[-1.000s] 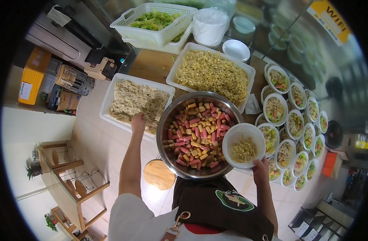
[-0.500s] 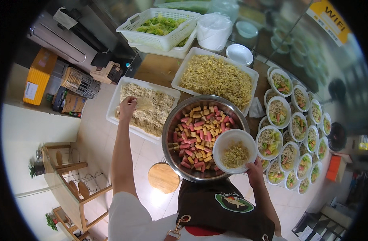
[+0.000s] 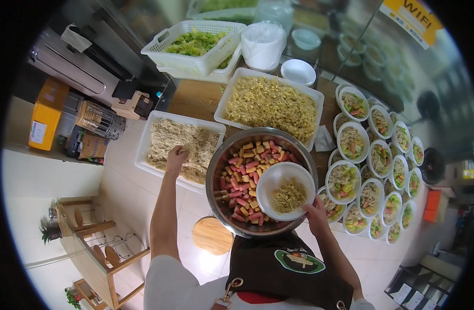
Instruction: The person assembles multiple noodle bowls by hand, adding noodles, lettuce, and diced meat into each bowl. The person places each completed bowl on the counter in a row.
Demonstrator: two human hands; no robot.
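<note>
Pinching low at 10 o'clock from the big steel bowl (image 3: 224,212), the left hand (image 3: 178,157) touches pale noodles (image 3: 198,144) heaped in a white rectangular tray (image 3: 144,142); its fingertips are drawn close together, though I cannot tell whether strands are caught between them. The right hand (image 3: 313,209) has a firm hold on a round white bowl (image 3: 267,188), gripping its rim at about 4 o'clock. Yellowish sprouts (image 3: 288,196) lie in the bottom of that bowl, which is held over the steel one's 4 o'clock side. Pink sausage pieces and tan chunks fill the steel bowl.

At 12 o'clock a second tray (image 3: 226,99) brims with sprouts. Beyond, toward 11, a slotted basket (image 3: 216,56) holds chopped lettuce (image 3: 195,41) and sits on another white tray. A plastic-wrapped white stack (image 3: 262,51) stands at 12, a white dish (image 3: 299,72) just beside it. From 1 to 3 o'clock, filled bowls (image 3: 370,160) crowd together, showing greens, noodles and pink pieces.
</note>
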